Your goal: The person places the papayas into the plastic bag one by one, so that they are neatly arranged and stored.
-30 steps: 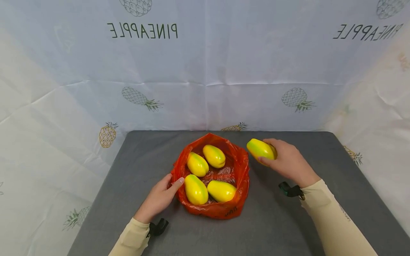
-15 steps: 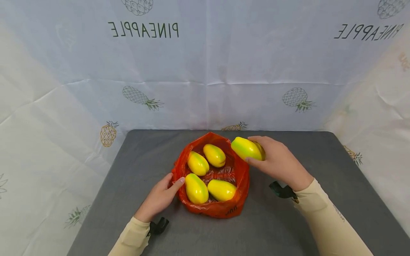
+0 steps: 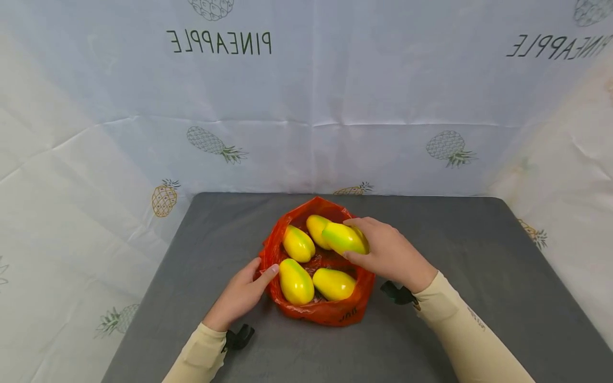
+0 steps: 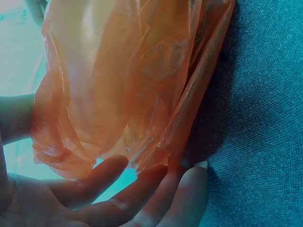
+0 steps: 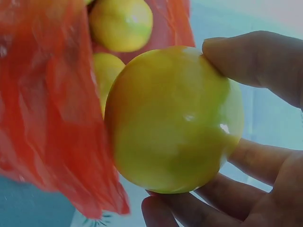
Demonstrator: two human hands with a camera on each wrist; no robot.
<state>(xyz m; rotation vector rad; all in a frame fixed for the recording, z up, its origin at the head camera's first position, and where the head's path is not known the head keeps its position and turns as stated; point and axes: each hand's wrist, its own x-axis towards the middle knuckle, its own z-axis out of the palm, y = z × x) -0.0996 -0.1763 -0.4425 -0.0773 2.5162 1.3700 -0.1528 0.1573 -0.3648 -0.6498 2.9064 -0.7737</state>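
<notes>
A red plastic bag stands wide-mouthed on the table, with several yellow-green papayas inside. My right hand holds another papaya over the bag's right rim, thumb and fingers spread round its sides. In the right wrist view this held papaya fills the middle, beside the red bag wall. At the bag's left side is my left hand, thumb over the rim and fingers against the outside. The left wrist view shows those fingers touching the thin bag wall.
A dark grey table carries the bag. White cloth printed with pineapples and mirrored lettering hangs behind it and along both sides. A dark strap mount sits on my right wrist, another mount on my left.
My right hand has carried the papaya leftward and down, from right of the bag to over its opening. My left hand stays at the bag's left rim.
</notes>
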